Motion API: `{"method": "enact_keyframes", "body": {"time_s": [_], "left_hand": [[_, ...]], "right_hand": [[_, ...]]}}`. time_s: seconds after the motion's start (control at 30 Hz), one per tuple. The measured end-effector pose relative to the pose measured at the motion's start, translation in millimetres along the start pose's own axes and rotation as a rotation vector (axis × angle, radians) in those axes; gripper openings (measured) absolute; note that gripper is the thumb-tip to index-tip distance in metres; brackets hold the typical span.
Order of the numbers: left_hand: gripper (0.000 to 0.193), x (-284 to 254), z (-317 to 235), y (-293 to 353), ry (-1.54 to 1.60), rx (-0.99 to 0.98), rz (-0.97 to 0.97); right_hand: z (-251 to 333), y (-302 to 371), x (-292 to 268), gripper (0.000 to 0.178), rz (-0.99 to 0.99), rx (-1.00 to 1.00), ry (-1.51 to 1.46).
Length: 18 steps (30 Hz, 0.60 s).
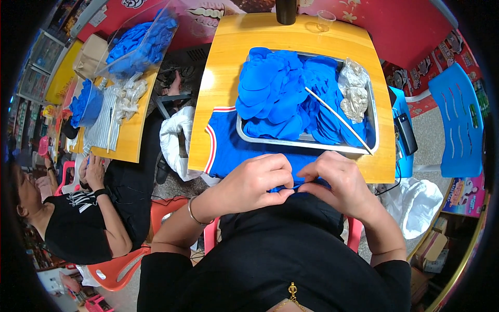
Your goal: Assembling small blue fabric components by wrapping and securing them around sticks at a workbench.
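Close to my body at the table's near edge, my left hand [261, 178] and my right hand [335, 181] face each other with fingers pinched. Between them they grip a blue piece of thin, soft-looking material [280, 189], mostly hidden by the fingers. Just beyond, a metal tray [312, 147] holds a heap of flat, rounded blue pieces [273, 88]. A thin wooden stick [338, 119] lies slanted across its right part. Plastic bags with pale contents [354, 96] sit in the tray's right end. Under the tray spreads a blue cloth with red-and-white trim [221, 148].
The yellow wooden table [228, 41] carries a dark cylinder [286, 11] and a see-through cup [326, 20] at the back. At left, another person [83, 218] works by a second table with a bin of blue pieces [138, 49]. A blue chair [455, 119] stands right.
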<state>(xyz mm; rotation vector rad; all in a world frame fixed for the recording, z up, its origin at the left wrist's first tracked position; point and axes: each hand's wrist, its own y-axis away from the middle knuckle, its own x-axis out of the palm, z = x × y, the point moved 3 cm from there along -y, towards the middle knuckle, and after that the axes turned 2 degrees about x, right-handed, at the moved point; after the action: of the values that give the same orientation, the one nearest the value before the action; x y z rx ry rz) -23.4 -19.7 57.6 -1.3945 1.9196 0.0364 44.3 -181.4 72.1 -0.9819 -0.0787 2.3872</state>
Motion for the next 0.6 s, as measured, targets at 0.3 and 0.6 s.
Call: {"method": "enact_keyframes", "body": {"time_s": [0.3,0.6], "left_hand": [[0.013,0,3,3,0.109,-0.141,-0.076],[0.014,7,23,7,0.292,-0.249,-0.148]], "right_hand": [[0,-2,3,0.018,0.031,-0.017,0.071],[-8,-9,11,0.020,0.114,-0.039,0.251]]}}
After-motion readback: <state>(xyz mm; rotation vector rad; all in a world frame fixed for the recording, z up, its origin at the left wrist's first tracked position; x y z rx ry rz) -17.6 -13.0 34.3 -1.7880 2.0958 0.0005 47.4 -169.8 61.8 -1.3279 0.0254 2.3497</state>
